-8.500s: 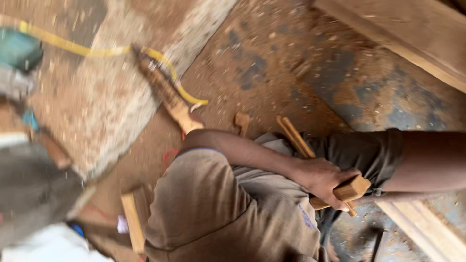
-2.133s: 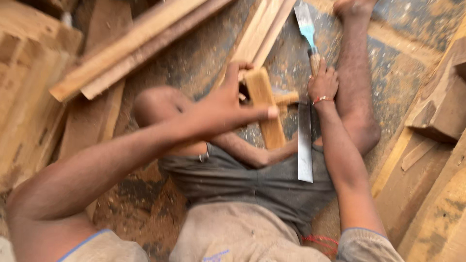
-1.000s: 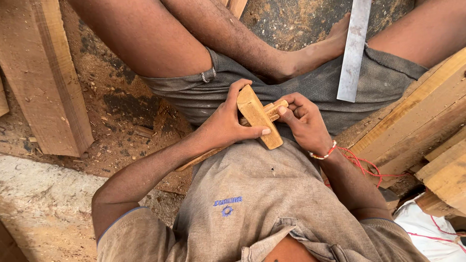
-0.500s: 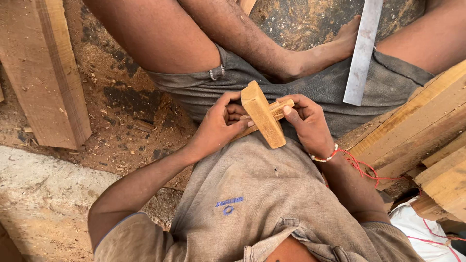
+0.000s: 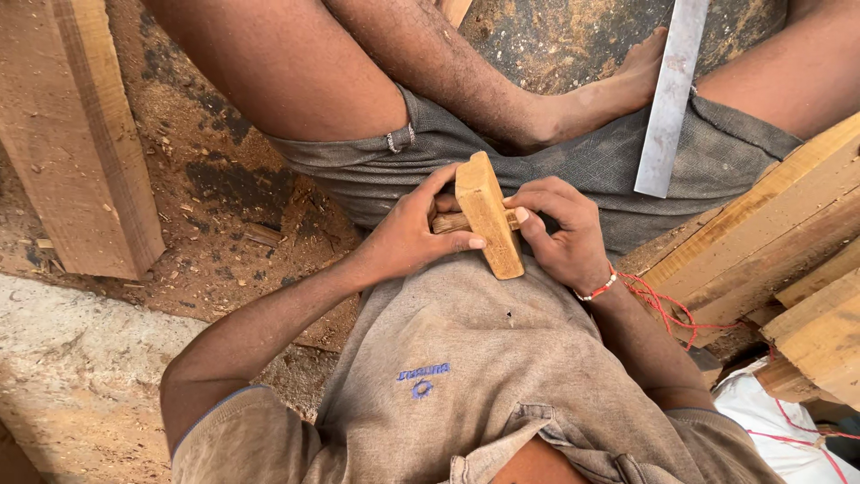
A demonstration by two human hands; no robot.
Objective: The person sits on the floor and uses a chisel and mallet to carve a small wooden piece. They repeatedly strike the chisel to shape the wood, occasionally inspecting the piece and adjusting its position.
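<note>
I sit cross-legged on a sawdust-covered floor with both hands at my lap. My left hand (image 5: 405, 240) and my right hand (image 5: 560, 235) together grip a small wooden tool: a pale rectangular block (image 5: 488, 213) standing on edge, with a short round stem (image 5: 446, 222) passing through it. The left thumb and fingers wrap the stem and the block's left face. Pressing on the block's right face are the right hand's fingers. A red thread bracelet circles the right wrist. A flat steel ruler (image 5: 670, 99) rests on my right thigh, apart from both hands.
A thick timber plank (image 5: 76, 134) lies at the left. Several stacked planks (image 5: 770, 233) press close at the right. A concrete slab (image 5: 63, 376) fills the lower left. A white sack (image 5: 793, 430) and loose red string (image 5: 667, 309) lie at the lower right.
The view swung from the floor and planks down to my lap. Both hands brought the wooden tool in close to my belly, and the block now stands a little more upright.
</note>
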